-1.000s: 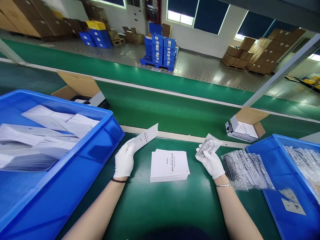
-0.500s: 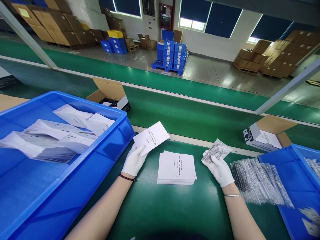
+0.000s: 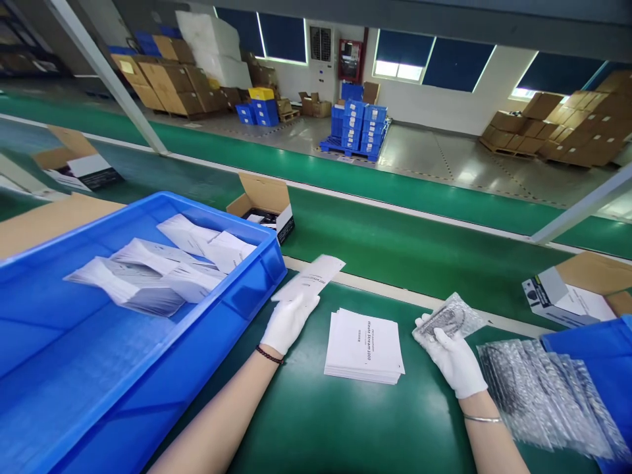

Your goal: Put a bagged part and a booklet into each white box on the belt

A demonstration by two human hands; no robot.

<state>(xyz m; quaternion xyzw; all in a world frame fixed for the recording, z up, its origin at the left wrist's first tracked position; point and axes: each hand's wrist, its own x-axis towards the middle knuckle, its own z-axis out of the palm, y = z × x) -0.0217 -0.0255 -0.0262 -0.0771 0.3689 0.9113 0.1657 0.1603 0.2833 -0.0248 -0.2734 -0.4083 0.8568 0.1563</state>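
Note:
In a white glove, my left hand (image 3: 291, 322) grips a white printed booklet (image 3: 316, 275), tilted above the green work surface between the blue bin and the booklet stack. My right hand (image 3: 451, 355), also gloved, is closed on a bubble-wrap pouch (image 3: 451, 317) with something dark inside that I cannot make out. Between both hands lies a stack of white booklets (image 3: 365, 345); the top one reads "Minute Stream 1000". Several more bubble-wrap pouches (image 3: 543, 395) overlap in a row right of my right hand.
A large blue bin (image 3: 232, 329) on the left holds several bundles of booklets (image 3: 148, 283). Open cartons stand along the green conveyor (image 3: 375, 243): one behind the bin (image 3: 269, 204), one at right (image 3: 567, 296), one far left (image 3: 79, 164). Another blue bin (image 3: 602, 352) edges in at right.
The view has swung left, so everything sits farther right and lower. The booklet in my left hand has tipped to a flatter angle. Both hands keep hold of their things.

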